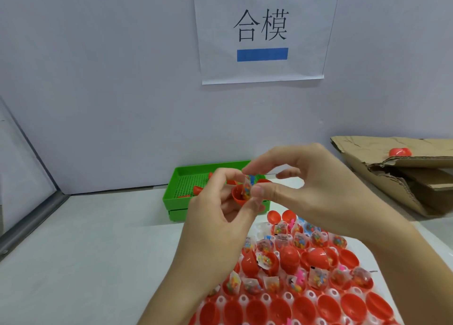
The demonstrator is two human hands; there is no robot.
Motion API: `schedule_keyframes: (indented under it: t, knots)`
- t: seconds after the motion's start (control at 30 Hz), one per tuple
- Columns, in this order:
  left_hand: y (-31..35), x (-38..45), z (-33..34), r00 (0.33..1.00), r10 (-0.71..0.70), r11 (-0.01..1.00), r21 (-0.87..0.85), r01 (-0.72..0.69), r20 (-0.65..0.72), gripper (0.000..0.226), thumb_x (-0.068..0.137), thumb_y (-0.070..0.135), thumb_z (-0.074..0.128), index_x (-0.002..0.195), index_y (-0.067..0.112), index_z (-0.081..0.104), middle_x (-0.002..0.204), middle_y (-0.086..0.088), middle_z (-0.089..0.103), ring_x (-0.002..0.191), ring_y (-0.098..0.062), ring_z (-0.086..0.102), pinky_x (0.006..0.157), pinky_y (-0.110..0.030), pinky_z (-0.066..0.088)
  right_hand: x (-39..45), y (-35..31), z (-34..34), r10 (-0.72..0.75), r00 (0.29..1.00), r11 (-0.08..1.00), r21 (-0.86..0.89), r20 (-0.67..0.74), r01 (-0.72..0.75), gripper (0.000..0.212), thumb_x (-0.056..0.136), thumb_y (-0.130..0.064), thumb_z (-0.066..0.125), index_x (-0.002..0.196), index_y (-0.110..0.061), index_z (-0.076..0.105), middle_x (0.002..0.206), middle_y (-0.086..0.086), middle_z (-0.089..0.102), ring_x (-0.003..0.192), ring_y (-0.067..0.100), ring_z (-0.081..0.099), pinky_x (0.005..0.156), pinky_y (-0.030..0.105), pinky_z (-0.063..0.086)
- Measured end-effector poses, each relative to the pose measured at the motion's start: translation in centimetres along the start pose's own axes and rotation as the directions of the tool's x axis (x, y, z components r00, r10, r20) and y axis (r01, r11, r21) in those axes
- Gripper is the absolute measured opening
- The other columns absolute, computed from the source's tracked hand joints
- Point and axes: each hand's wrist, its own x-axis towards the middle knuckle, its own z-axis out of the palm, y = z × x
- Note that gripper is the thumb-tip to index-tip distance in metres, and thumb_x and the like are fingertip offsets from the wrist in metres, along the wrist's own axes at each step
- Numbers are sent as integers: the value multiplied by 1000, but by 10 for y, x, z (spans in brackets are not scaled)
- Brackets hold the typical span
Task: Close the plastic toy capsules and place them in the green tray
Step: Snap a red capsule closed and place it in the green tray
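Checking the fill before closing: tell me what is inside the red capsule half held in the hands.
The red plastic capsule half holds a small clear plastic bag of multicoloured bits, sticking up past the rim. Its bottom is hidden by the shell and fingers.

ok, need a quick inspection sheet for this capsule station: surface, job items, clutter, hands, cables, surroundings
Surface: pale table, partly covered.
Job's things: green tray at the wall, a few red pieces inside; white holder of red capsule halves, many with bagged toys.
Clutter: torn cardboard at right, a red capsule on it.
Hands: left hand holds an open red half; right hand pinches the toy bag in it.
Cables: nothing seen.
Surroundings: grey wall, paper sign with printed characters.
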Motion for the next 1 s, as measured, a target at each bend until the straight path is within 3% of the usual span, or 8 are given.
schedule_keyframes:
  t: [0.2, 0.33, 0.47, 0.67, 0.8, 1.0]
  knots:
    - [-1, -1, 2, 1000, -14, 1000, 11, 13, 5, 21, 89, 24, 70, 104, 25, 56, 92, 8, 76, 88, -7, 73, 82, -26, 59, 1, 6, 6, -38, 999, 994, 103, -38, 42, 17, 80, -12, 79, 91, -25, 80, 87, -10, 75, 90, 9, 71, 87, 33, 57]
    - [1, 0, 1, 1000, -18, 999, -26, 18, -25, 29, 87, 17, 73, 108, 25, 54, 96, 12, 75, 90, -5, 72, 79, -17, 55, 1, 7, 4, -55, 997, 986, 156, -61, 64, 18, 79, -5, 79, 90, -20, 81, 84, -5, 75, 84, 13, 73, 79, 33, 60]
    - [4, 1, 0, 999, -1, 995, -103, -3, -41, 25, 84, 23, 69, 106, 21, 58, 97, 12, 75, 91, -4, 72, 77, -13, 54, 1, 6, 4, -82, 994, 979, 183, -71, 94, 20, 80, -3, 77, 92, -19, 81, 83, -6, 76, 83, 13, 73, 78, 29, 59]
    - [4, 2, -1, 998, -27, 979, -204, 16, -49, 32, 78, 30, 66, 105, 12, 60, 95, -1, 76, 90, -14, 74, 84, -25, 57, -2, 5, -1, -83, 995, 950, 297, -58, 97, 30, 81, -10, 73, 109, -22, 74, 94, -1, 76, 92, 13, 73, 86, 27, 58]
    - [3, 3, -4, 998, -43, 965, -260, 31, -39, 31, 81, 25, 65, 105, 8, 59, 96, -7, 76, 91, -17, 75, 86, -26, 57, -2, 8, -8, -81, 992, 973, 210, -102, 101, 29, 73, -30, 71, 101, -25, 76, 97, -5, 77, 99, 15, 70, 89, 39, 58]
    - [5, 3, -5, 1000, -17, 971, -240, 15, -7, 24, 84, 22, 64, 102, 6, 63, 96, -5, 76, 92, -17, 74, 83, -25, 58, 0, 3, -3, -133, 988, 973, 180, -84, 147, 8, 78, -16, 75, 86, -17, 79, 81, -3, 76, 84, 21, 72, 82, 44, 57]
